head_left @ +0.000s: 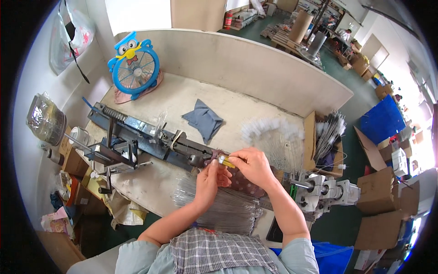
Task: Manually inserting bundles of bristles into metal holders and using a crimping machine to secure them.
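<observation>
My right hand (251, 165) pinches a small yellow piece with a pale end (225, 161); its exact kind is too small to tell. Close beside it, my left hand (211, 180) has its thumb raised and fingers curled, and whatever may be in them is hidden. Both hands are over the long dark metal fixture (182, 147), near its right part. A dark reddish dotted cloth (244, 181) lies under my right hand. Between my forearms and the fixture sits a thick bundle of thin grey metal wires (223, 205).
A grey cloth (204, 121) and a blue cartoon-shaped fan (136, 68) are farther back. White-tipped wires (273, 132) lie near a cardboard box of wires (310, 141) on the right. A metal machine (326, 189) stands at right; a low partition (255, 64) bounds the table.
</observation>
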A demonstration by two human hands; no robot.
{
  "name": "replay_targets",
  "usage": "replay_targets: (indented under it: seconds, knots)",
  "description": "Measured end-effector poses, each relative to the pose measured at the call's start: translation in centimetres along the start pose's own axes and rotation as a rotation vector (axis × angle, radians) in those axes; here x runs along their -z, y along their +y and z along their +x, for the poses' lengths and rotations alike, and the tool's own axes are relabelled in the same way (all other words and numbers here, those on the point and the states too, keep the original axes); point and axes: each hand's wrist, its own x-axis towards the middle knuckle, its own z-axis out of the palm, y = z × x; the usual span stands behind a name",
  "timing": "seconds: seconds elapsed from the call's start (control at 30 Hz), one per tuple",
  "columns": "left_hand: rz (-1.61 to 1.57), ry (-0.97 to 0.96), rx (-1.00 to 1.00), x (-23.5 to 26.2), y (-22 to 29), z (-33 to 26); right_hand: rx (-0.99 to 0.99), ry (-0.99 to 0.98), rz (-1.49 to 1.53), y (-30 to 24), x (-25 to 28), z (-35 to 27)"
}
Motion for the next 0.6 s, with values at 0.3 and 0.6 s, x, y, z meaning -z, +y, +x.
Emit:
replay_targets:
  seconds: [0.3,0.6]
  knots:
    - [-0.398,0.078,0.004,-0.8,-0.2,0.5,0.194,0.206,-0.364,-2.8,-2.0,-1.0]
    - [-0.441,0.093,-0.05,-1.4,-0.9,0.4,0.348,0.355,-0.344,-1.0,-2.3,-1.5]
